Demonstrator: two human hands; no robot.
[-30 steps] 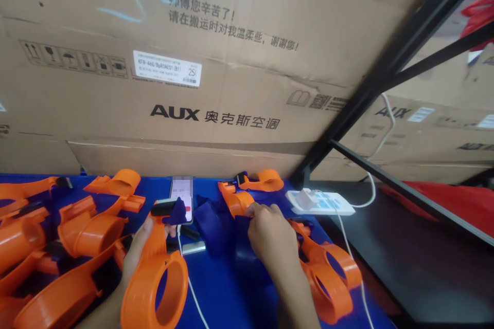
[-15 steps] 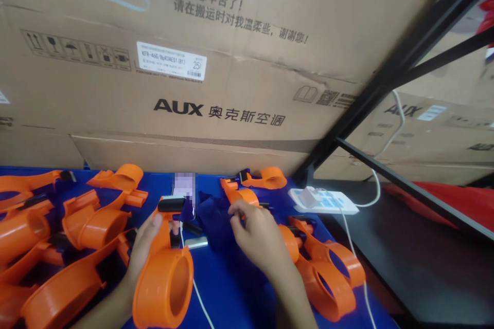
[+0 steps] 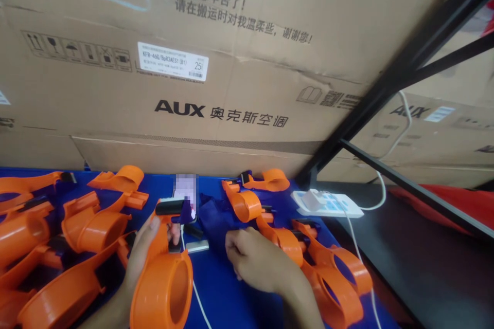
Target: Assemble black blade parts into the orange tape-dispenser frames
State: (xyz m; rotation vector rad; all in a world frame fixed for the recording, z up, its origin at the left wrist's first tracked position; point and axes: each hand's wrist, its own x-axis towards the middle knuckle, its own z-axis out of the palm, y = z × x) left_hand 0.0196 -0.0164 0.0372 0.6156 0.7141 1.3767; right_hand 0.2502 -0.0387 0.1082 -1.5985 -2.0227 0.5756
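Observation:
My left hand (image 3: 139, 247) is wrapped round the handle of an orange tape dispenser (image 3: 159, 288). A black roller and a toothed cutting edge top its head, and the big round hub faces down towards me. Over the table's middle, my right hand (image 3: 262, 262) has its fingers curled in beside a dark blue crumpled cloth or film (image 3: 214, 221); what they hold, if anything, is hidden. Behind the held dispenser lies a phone-like device (image 3: 186, 185) with a blurred screen. A small silver piece (image 3: 197, 245) rests between my hands.
Several orange dispensers (image 3: 96, 223) crowd the blue table (image 3: 216, 293) on the left, and more (image 3: 334, 293) lie on the right. A white power strip (image 3: 328, 203) sits at the right edge with cables. Cardboard boxes (image 3: 231, 82) and a black metal frame (image 3: 358, 97) stand behind.
My right hand has moved down and towards me, away from the orange dispensers at the back, its fingers curling in. The left hand still holds its dispenser, hardly moved.

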